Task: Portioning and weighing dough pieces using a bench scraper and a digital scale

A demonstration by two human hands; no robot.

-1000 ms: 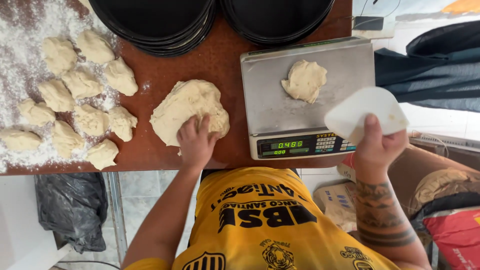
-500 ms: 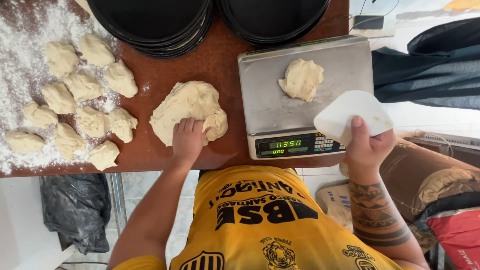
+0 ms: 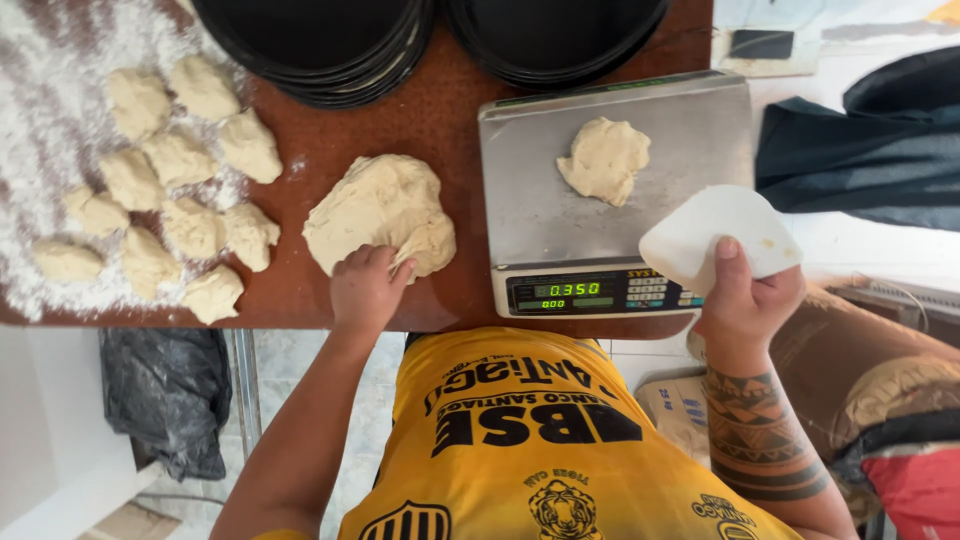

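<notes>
A large lump of pale dough (image 3: 375,210) lies on the reddish-brown table (image 3: 450,130). My left hand (image 3: 365,290) grips its near edge, with the fingers pinching a fold of dough. A smaller piece of dough (image 3: 603,158) rests on the steel pan of a digital scale (image 3: 540,215), whose green display is lit. My right hand (image 3: 745,295), on a tattooed forearm, holds a white plastic dough scraper (image 3: 715,235) over the scale's near right corner.
Several portioned dough pieces (image 3: 170,180) sit in loose flour (image 3: 40,120) at the table's left. Two stacks of black round pans (image 3: 320,40) stand at the far edge. Dark cloth (image 3: 870,150) lies to the right, and a black bag (image 3: 165,395) sits below the table.
My left hand slid to the dough lump's near right edge and pinched it. My right hand moved the scraper left and down toward the scale's corner. The scale's reading changed.
</notes>
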